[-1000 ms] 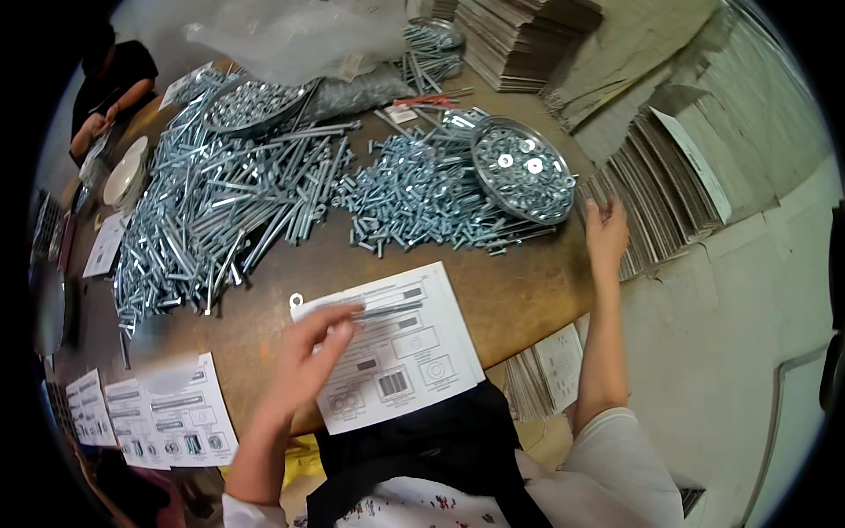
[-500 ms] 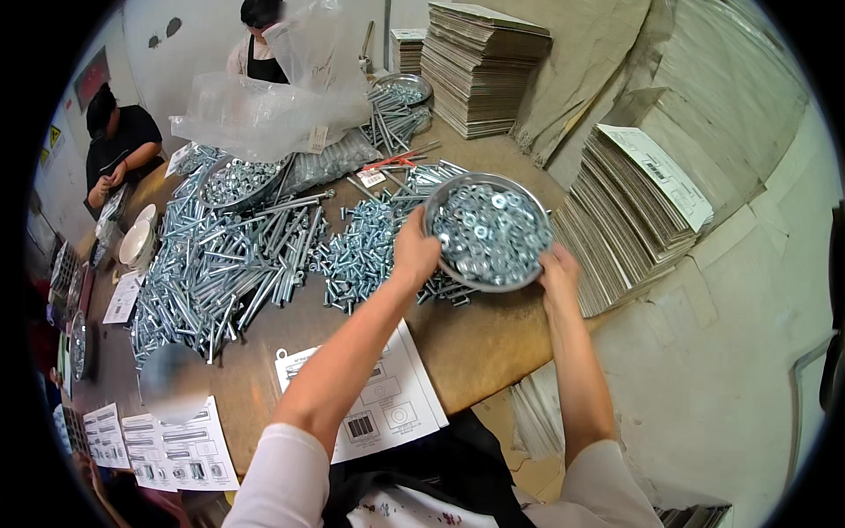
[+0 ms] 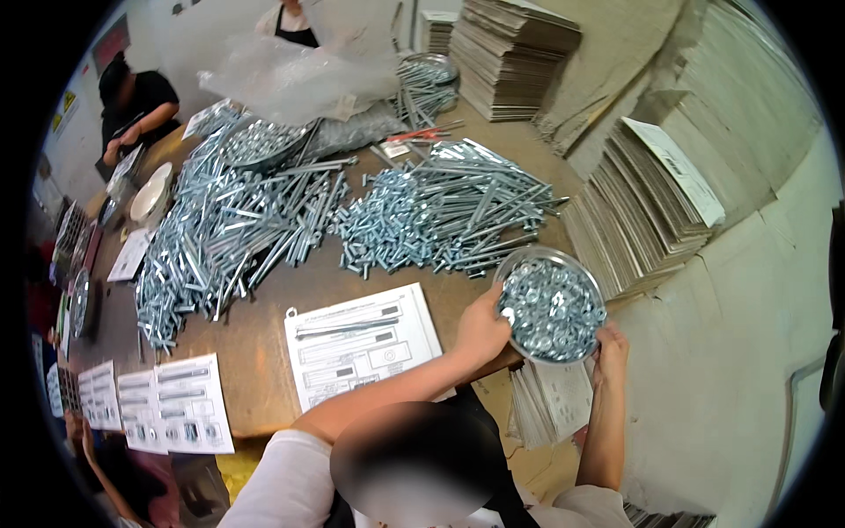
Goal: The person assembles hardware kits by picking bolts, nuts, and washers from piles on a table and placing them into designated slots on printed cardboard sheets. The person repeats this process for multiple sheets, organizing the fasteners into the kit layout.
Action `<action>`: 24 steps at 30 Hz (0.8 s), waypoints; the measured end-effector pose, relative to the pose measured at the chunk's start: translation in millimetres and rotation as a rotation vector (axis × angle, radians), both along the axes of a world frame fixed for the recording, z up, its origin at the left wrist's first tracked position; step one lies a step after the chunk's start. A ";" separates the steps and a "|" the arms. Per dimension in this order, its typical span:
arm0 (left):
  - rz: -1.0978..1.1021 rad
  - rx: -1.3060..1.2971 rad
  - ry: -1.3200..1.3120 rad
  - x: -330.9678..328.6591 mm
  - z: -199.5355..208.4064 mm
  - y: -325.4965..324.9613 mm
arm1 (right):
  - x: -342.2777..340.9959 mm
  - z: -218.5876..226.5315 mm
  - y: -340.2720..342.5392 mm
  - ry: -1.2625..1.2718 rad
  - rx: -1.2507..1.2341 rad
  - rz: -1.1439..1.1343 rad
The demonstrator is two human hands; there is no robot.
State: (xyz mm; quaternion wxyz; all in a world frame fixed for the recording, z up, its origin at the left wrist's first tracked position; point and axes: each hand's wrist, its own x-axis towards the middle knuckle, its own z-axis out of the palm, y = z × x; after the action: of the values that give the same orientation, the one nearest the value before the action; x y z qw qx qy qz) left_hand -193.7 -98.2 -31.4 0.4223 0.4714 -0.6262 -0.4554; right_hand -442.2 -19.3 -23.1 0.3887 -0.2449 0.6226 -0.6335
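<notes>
Hands share one load: left hand (image 3: 482,330) and right hand (image 3: 610,345) each clench the rim of the round metal dish of washers (image 3: 551,305), past the table (image 3: 264,352) edge at 4 o'clock; keeping it level avoids spills.

Heaped bolts (image 3: 264,220), printed sheets (image 3: 361,339), stacked flat cardboard (image 3: 510,53) on table (image 3: 255,378).
</notes>
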 end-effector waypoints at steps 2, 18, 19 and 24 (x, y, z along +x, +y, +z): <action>-0.004 0.023 -0.008 -6.3 2.8 -17.9 | -29.1 -21.9 -27.9 0.078 0.050 0.057; 0.529 0.008 -0.201 326.7 9.7 51.9 | 251.0 23.2 -87.9 1.122 -0.501 0.956; 0.491 -0.011 -0.165 327.1 3.9 57.4 | 261.1 18.8 -94.3 1.160 -0.534 1.004; 0.383 0.001 -0.260 312.1 -1.2 69.4 | 265.1 -3.6 -113.1 1.090 -0.527 1.021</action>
State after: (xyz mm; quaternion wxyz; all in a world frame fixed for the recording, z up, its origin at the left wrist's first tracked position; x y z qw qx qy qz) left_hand 118.4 -28.8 -32.6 0.4168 0.6364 -0.5741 -0.3026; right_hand -177.1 -132.4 -26.7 0.2006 -0.8602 0.3651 -0.2940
